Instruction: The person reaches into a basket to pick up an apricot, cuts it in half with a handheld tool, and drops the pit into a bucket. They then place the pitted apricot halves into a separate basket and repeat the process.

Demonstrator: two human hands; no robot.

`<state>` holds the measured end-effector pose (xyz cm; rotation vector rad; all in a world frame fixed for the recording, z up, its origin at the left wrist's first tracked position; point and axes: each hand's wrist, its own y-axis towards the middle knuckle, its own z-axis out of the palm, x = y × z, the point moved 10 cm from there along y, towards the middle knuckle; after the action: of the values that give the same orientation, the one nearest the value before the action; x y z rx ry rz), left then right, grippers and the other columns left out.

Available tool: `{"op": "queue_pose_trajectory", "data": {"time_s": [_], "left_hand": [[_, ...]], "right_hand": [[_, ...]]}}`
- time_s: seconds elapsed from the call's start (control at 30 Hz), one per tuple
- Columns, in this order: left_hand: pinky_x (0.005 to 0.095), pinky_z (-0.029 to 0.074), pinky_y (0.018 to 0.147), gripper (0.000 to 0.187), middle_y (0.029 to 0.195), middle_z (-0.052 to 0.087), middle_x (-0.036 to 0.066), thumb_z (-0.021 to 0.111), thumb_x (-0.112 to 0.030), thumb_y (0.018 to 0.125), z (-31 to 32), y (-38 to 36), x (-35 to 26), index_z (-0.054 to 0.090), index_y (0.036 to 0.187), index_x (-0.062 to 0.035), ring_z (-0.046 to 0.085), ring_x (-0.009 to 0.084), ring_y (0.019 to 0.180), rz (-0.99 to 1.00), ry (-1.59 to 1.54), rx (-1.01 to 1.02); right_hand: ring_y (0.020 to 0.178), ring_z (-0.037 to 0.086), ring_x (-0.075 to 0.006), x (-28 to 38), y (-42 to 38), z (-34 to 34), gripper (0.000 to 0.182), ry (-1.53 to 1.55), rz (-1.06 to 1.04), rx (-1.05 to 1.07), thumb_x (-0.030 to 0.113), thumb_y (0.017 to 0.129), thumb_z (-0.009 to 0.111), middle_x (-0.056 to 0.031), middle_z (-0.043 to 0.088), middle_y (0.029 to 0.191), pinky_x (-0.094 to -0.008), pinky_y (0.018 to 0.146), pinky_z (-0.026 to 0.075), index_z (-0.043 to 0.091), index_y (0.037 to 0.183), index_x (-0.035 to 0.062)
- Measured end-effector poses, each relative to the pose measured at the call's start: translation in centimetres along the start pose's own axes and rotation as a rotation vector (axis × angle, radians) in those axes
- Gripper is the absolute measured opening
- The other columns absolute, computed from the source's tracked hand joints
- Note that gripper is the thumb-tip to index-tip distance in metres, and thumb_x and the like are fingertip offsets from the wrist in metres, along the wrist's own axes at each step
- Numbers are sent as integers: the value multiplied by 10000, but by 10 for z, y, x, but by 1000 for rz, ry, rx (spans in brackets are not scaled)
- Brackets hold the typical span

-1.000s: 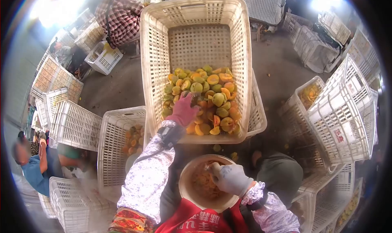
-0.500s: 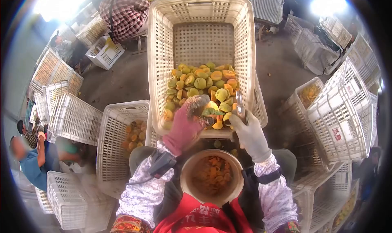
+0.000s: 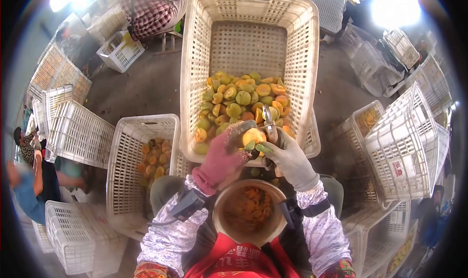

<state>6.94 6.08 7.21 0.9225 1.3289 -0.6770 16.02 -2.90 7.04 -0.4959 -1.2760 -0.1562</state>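
My left hand (image 3: pixel 225 153), in a pink glove with dirty fingertips, is closed around a peach (image 3: pixel 254 137) with pale yellow-orange flesh and some green skin. Against its right side is my right hand (image 3: pixel 291 160), in a whitish glove and wrapped around a silver hand tool (image 3: pixel 269 124) with a curved metal end. Both hands meet over the near rim of a big white plastic crate (image 3: pixel 188 78). Green and orange peaches (image 3: pixel 243 98), many of them cut, lie inside that crate. Below my hands stands a round bucket (image 3: pixel 220 198) holding orange-brown pieces (image 3: pixel 251 207).
Another crate (image 3: pixel 117 163) with fruit stands to my left. Stacked white crates (image 3: pixel 85 132) line the left side, and more crates (image 3: pixel 397 153) lean on the right. A person in a checked shirt (image 3: pixel 151 10) sits beyond the big crate; another person (image 3: pixel 321 5) sits at the far right.
My right hand has come left and slightly down, bringing the tool up against the peach. The peach's yellow flesh now faces upward. The view has shifted slightly.
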Motion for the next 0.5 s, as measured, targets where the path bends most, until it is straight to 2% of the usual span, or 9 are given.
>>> {"op": "queue_pose_trajectory", "data": {"time_s": [0.03,0.07,0.13,0.17,0.23,0.27,0.37,0.43,0.5], "left_hand": [[328,387,1031,642,1295,513,85,727,-118,761,1,-1,6,465,1333,11,491,187,1205,-77,-177,1],[328,387,1031,642,1295,513,85,727,-118,761,0,-1,6,465,1333,11,491,187,1205,-72,-179,-2],[329,391,1028,650,1277,526,83,742,-82,733,-2,-2,-8,479,1322,-1,490,189,1208,61,17,-11],[329,391,1028,650,1277,526,83,742,-82,733,-1,-1,-9,479,1322,-1,490,189,1208,64,16,-13],[330,397,1019,596,1252,543,92,718,-40,726,0,-3,-22,510,1283,-12,499,196,1201,177,282,-44],[330,397,1019,596,1252,543,92,718,-40,726,0,-3,-21,510,1283,-12,499,196,1201,177,281,-45],[332,403,1006,528,1230,552,105,682,-27,734,2,-5,-19,535,1241,-18,515,213,1176,177,274,-51],[332,403,993,491,1213,555,104,660,-6,728,1,-6,-12,560,1208,-22,524,218,1149,60,-75,-79],[332,401,994,485,1217,552,101,664,-10,729,5,-5,-19,566,1204,-26,522,215,1150,99,42,-38]], "right_hand": [[670,540,-34,2,0,2,321,15,-8,3,140,873,647,-5,610,870,-207,577,459,539,1141,-1],[670,540,-34,4,0,4,321,9,-10,5,140,873,647,-5,610,870,-207,577,459,539,1141,-1],[727,558,-42,18,-5,3,333,-84,-114,-57,100,851,645,-18,610,898,-220,630,483,533,1143,-13],[727,558,-42,14,-3,2,333,-87,-116,-56,100,851,645,-18,610,898,-220,630,483,533,1143,-13],[766,574,-50,28,-4,-1,356,-396,-368,-125,84,830,646,-29,609,893,-232,671,499,526,1150,-17],[766,574,-50,28,-5,-3,356,-397,-368,-125,84,830,646,-29,609,893,-232,671,499,526,1150,-17],[755,577,-70,28,-8,-5,385,-311,-284,-100,116,822,678,-37,615,895,-243,679,499,524,1147,-19],[753,573,-76,8,-7,-7,424,-154,-28,-34,159,809,712,-47,627,896,-249,680,496,525,1142,-26],[753,573,-79,6,-10,-10,441,-172,9,-32,174,806,721,-49,632,897,-248,679,494,524,1145,-28]]}}
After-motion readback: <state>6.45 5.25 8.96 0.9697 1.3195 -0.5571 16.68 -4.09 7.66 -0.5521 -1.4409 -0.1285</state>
